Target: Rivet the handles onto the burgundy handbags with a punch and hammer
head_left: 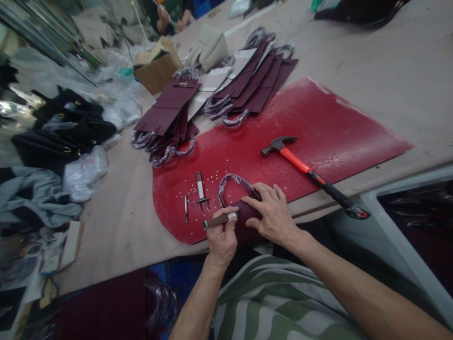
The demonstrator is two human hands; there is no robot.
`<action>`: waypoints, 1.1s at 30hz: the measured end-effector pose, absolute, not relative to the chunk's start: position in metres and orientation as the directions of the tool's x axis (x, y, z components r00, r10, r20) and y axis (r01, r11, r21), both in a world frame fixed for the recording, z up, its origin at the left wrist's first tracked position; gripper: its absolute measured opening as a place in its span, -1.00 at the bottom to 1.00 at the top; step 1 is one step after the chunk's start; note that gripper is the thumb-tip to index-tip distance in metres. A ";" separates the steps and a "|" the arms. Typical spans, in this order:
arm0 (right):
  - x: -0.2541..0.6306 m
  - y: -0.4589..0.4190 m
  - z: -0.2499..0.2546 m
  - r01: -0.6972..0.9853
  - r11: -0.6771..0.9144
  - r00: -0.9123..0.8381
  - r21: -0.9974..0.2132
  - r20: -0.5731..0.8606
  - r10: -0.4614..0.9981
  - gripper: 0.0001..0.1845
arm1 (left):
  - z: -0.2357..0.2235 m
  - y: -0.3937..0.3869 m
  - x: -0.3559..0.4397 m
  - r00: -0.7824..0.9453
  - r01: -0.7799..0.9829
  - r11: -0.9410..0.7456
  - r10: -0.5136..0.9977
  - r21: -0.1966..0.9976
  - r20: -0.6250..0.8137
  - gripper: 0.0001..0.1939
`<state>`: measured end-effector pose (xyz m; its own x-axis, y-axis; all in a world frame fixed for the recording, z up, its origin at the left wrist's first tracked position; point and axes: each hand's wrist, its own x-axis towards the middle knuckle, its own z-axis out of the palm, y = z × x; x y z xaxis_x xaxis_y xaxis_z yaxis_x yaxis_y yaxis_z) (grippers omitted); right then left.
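Red mat (339, 123) on table (116, 226); left fingers (230, 225) gripping brown tool (215, 221), right fingers (252, 203) spread on maroon panel (245, 232).

Maroon panel (247, 217) — handle (231, 176) (plastic-wrapped), brown tool (216, 221)

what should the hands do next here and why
I'd probably line up the tip of the brown-handled tool on the maroon piece: the left hand holds the tool at the piece, the right hand rests on it with fingers spread, and the hammer lies unheld.
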<state>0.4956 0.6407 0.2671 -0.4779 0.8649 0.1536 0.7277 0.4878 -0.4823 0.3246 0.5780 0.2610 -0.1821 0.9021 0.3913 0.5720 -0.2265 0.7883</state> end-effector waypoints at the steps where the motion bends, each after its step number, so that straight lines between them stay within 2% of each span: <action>1: 0.496 0.641 0.267 0.727 0.487 -0.477 -0.484 0.153 0.865 -0.38 | 0.261 0.579 0.325 -0.162 0.592 -0.241 0.899 0.769 0.407 -0.86; 5: 0.495 0.641 0.266 0.724 0.484 -0.475 -0.491 0.154 0.867 -0.37 | 0.260 0.584 0.325 -0.095 0.642 -0.292 0.888 0.709 0.451 -0.86; 13: 0.497 0.641 0.266 0.718 0.498 -0.483 -0.486 0.167 0.860 -0.40 | 0.253 0.587 0.334 -0.066 0.712 -0.334 0.844 0.618 0.532 -0.85; 18: 0.497 0.640 0.266 0.710 0.517 -0.511 -0.478 0.156 0.845 -0.38 | 0.251 0.588 0.335 -0.062 0.706 -0.335 0.848 0.624 0.526 -0.85; 22: 0.508 0.648 0.275 0.665 0.574 -0.537 -0.479 0.228 0.812 -0.51 | 0.249 0.590 0.338 -0.089 0.689 -0.321 0.852 0.650 0.515 -0.85; 24: 0.523 0.658 0.285 0.699 0.562 -0.462 -0.442 0.321 0.827 -0.60 | 0.248 0.591 0.339 -0.108 0.669 -0.302 0.864 0.679 0.491 -0.86; 26: 0.542 0.672 0.295 0.806 0.473 -0.353 -0.357 0.351 0.867 -0.62 | 0.247 0.591 0.341 -0.126 0.645 -0.288 0.874 0.708 0.470 -0.86; 28: 0.562 0.688 0.302 0.906 0.329 -0.261 -0.266 0.259 0.930 -0.60 | 0.246 0.592 0.342 -0.139 0.624 -0.284 0.876 0.728 0.461 -0.85; 29: 0.571 0.696 0.305 0.931 0.248 -0.207 -0.267 0.171 0.963 -0.62 | 0.244 0.592 0.343 -0.145 0.619 -0.286 0.874 0.732 0.464 -0.85; 33: 0.588 0.722 0.311 0.878 -0.046 -0.046 -0.476 -0.180 0.983 -0.92 | 0.240 0.593 0.343 -0.165 0.636 -0.281 0.861 0.719 0.482 -0.87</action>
<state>0.5883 0.7223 0.3110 -0.0463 0.9825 -0.1804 0.8783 -0.0460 -0.4759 0.3430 0.5927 0.2400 -0.1645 0.8605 0.4821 0.6362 -0.2809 0.7186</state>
